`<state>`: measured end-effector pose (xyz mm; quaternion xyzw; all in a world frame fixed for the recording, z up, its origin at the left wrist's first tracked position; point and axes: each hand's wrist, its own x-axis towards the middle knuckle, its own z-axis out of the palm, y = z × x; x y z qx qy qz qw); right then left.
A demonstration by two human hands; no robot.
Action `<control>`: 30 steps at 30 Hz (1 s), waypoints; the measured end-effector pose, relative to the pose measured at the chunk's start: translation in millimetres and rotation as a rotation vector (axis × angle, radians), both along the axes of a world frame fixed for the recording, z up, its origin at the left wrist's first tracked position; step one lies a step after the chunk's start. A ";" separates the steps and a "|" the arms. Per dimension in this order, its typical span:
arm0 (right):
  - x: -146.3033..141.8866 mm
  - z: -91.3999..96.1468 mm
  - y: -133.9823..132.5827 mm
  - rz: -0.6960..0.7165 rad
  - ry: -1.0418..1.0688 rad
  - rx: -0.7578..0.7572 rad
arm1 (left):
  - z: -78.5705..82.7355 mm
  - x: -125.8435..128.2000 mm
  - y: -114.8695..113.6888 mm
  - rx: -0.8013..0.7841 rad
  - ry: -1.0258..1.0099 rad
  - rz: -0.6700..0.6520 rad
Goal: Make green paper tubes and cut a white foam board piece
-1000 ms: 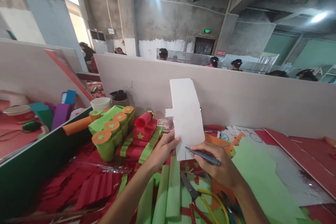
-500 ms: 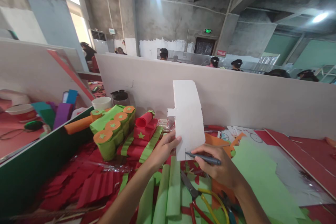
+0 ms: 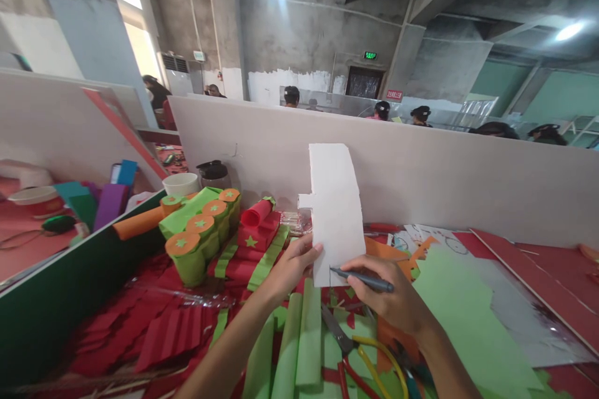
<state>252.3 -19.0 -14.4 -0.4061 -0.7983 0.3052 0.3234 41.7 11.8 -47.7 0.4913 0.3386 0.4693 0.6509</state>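
Observation:
A white paper cutout (image 3: 334,206), with a small tab on its left edge, stands upright in front of me. My left hand (image 3: 299,259) pinches its lower left edge, thumb on the front face. In my right hand (image 3: 388,293) is a dark marker pen (image 3: 367,279), its tip touching the paper near the bottom. A short dark line runs down from the tip. Below the cutout lie rolled light green paper tubes (image 3: 309,336) and pliers (image 3: 346,343) with red and yellow handles.
Green and orange paper tank wheels (image 3: 201,224) and a red paper model (image 3: 257,237) stand at left, above stacked red paper pieces (image 3: 173,330). Light green sheets (image 3: 463,318) lie at right. A white partition (image 3: 421,174) rises behind; a cup (image 3: 181,184) stands near it.
The pen tip has shifted slightly up and left along the short line on the paper. Both hands keep the same grip, and the cutout has hardly moved.

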 end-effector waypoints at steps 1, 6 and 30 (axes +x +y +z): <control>0.0 -0.5 0.2 -0.009 0.009 0.001 | -0.1 0.1 0.2 0.001 -0.003 -0.005; -0.2 -3.2 1.7 -0.039 0.030 -0.002 | -0.2 0.3 0.1 0.009 0.023 -0.001; 2.1 -2.0 2.9 -0.013 0.006 0.012 | 0.9 0.3 -1.4 0.028 0.026 -0.033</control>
